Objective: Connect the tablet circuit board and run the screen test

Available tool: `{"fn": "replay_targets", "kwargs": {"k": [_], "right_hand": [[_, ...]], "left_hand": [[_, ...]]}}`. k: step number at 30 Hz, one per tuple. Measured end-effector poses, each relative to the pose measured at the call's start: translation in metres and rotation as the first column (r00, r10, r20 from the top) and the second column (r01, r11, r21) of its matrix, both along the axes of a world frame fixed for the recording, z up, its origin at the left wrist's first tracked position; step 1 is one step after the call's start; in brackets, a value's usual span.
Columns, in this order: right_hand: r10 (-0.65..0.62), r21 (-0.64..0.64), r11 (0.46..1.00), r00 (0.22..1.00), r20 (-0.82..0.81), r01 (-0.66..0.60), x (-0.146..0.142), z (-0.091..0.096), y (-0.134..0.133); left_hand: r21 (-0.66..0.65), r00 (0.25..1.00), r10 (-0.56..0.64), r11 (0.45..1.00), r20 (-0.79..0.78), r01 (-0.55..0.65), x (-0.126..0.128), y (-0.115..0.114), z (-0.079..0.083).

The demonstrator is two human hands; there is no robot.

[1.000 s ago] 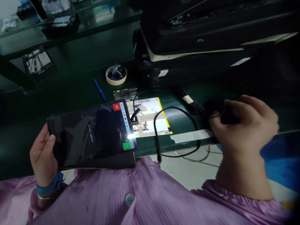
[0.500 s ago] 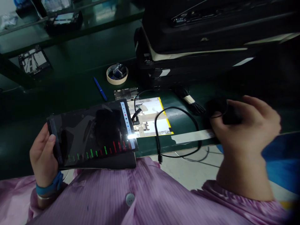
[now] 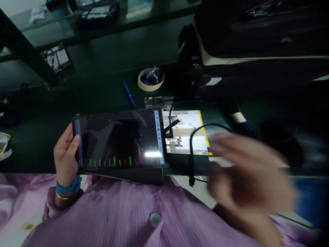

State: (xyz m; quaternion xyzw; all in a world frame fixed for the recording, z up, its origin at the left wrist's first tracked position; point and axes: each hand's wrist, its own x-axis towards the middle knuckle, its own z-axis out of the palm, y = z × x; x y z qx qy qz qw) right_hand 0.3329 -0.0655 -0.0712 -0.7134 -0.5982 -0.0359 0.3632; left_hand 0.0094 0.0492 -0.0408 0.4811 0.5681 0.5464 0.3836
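Note:
My left hand [image 3: 65, 156] grips the left edge of a tablet screen [image 3: 113, 139], thumb on its front. The screen is lit, with a bar of icons at its right end and red and green marks along its bottom. Under its lower edge shows a dark flat panel [image 3: 146, 176]. A short connector [image 3: 169, 132] sits at its right side, over a white battery and board assembly [image 3: 190, 118]. My right hand [image 3: 249, 175] is smeared by motion, right of a black cable [image 3: 191, 157] with a plug end; its fingers are unclear. A dark object [image 3: 282, 142] lies beyond it.
Behind the screen lie a blue pen [image 3: 129, 94] and a tape roll [image 3: 150, 85] with small parts inside. A bundled cable [image 3: 240, 118] lies at right, below a large black case [image 3: 257, 44]. A shelf [image 3: 154, 24] with devices runs along the back.
My right hand has come off the dark object and moved left toward the looped cable. The view has shifted left; my left hand still holds the tablet screen.

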Motion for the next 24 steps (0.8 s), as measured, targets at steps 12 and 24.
{"fn": "replay_targets", "kwargs": {"k": [12,24], "right_hand": [[0.719,0.138,0.676,0.689,0.096,-0.724,-0.063,0.025,0.025],[0.749,-0.029,0.661,0.656,0.09,-0.75,-0.071,0.025,0.03]], "left_hand": [[0.032,0.995,-0.086,0.996,-0.047,0.087,-0.003,-0.001,-0.001],[0.003,0.998,-0.059,0.998,-0.021,0.059,-0.003,-0.002,-0.002]]}}
